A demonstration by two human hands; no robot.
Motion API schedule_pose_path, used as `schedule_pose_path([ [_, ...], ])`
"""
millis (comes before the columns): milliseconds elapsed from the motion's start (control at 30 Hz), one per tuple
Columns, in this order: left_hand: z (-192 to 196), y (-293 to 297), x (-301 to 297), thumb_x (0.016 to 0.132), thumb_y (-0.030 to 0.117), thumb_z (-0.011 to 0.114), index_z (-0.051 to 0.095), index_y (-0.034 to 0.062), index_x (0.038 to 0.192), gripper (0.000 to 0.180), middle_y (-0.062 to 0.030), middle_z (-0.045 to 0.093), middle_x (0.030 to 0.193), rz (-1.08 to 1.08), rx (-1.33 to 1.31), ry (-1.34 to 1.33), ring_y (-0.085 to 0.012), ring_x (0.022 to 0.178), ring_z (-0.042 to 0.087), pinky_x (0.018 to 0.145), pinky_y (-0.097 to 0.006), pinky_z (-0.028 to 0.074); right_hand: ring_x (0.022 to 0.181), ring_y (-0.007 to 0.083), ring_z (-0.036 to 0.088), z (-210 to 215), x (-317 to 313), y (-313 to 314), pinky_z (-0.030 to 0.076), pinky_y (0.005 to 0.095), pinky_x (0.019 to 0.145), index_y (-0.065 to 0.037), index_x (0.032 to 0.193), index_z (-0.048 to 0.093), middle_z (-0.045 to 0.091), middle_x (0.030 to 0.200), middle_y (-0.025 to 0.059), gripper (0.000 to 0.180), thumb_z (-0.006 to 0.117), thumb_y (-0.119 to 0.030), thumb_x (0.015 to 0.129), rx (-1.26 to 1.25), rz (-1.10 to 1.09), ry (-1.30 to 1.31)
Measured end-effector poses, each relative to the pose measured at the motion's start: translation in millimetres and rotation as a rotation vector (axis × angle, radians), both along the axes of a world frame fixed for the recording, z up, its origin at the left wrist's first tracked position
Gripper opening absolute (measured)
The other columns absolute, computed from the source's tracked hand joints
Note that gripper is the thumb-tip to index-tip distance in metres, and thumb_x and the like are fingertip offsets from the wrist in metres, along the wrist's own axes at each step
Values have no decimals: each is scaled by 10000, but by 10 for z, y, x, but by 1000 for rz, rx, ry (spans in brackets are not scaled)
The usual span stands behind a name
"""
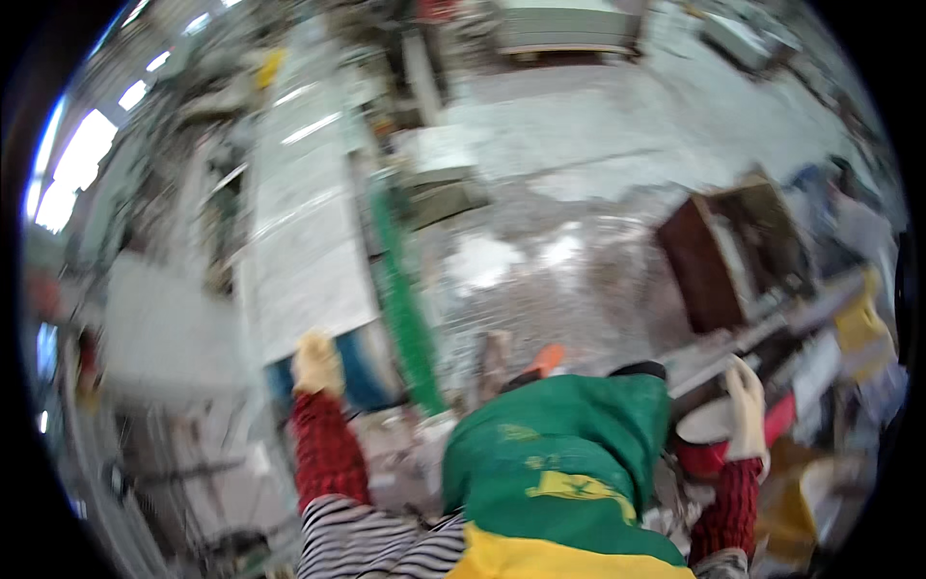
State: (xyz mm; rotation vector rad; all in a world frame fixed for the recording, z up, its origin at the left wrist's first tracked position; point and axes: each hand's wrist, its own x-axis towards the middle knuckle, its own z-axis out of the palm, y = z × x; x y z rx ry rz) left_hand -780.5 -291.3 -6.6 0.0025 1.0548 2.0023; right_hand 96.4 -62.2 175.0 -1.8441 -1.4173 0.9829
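Observation:
My left hand (318, 365), in a cream glove, is at the near end of a long pale conveyor-like surface (311, 227), beside a blue roller-like part (365, 369). Motion blur hides its fingers, so I cannot tell whether it touches the surface or holds anything. My right hand (746, 410), also gloved, is held low on the right with its fingers stretched out and nothing visible in them. Close beside it is a red container-like thing (699, 460) with a pale oval top (706, 422). A green and yellow apron (559, 444) covers my front.
A brown open box (702, 261) stands on the floor to the right. A green strip (400, 299) runs along the conveyor-like surface. Farther off are a block-like stack (442, 179) and a pallet of grey sheets (569, 27). Yellow pieces (861, 333) lie at the right.

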Motion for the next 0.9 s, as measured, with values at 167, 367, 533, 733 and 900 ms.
schedule_pose_path([
  [167, 75, 381, -177, 1169, 559, 425, 679, 273, 1151, 383, 54, 668, 913, -243, -630, 135, -152, 731, 571, 652, -376, 524, 1313, 272, 696, 337, 32, -303, 518, 389, 1150, -16, 1433, 716, 757, 1384, 176, 440, 682, -286, 1087, 320, -233, -257],
  [367, 1043, 740, 395, 1122, 542, 523, 593, 179, 1388, 456, -83, 598, 1264, -413, -1146, 356, -244, 1080, 568, 933, -406, 483, 1256, 421, 639, 278, 660, -21, 520, 486, 1113, -23, 1344, 702, 699, 1283, 216, 524, 820, -318, 927, 456, -524, -1048],
  [533, 2125, 690, 974, 1083, 528, 605, 522, 100, 1585, 666, -197, 540, 1555, -444, -1337, 536, -322, 1371, 565, 1166, -431, 449, 1319, 409, 576, 108, 1154, -192, 482, 505, 1132, -49, 1455, 635, 629, 1383, 201, 625, 697, -483, 1009, 140, -690, -998],
  [733, 2338, 1057, 1957, 1139, 400, 578, 572, -48, 1558, 614, -297, 609, 1561, -628, -1022, 1604, -413, 1419, 605, 1246, -457, 444, 1319, 386, 577, -145, 1316, -35, 457, 520, 1118, -90, 1371, 679, 650, 1344, 170, 567, 688, -520, 1002, 199, -751, -1104],
  [900, 1551, 1534, 2245, 1144, 352, 585, 628, -98, 1480, 563, -313, 665, 1474, -606, -351, 2140, -455, 1358, 635, 1222, -548, 450, 1258, 375, 548, -165, 1120, 9, 444, 510, 1082, -81, 1331, 627, 582, 1246, 168, 478, 749, -362, 964, 346, -794, -1180],
])
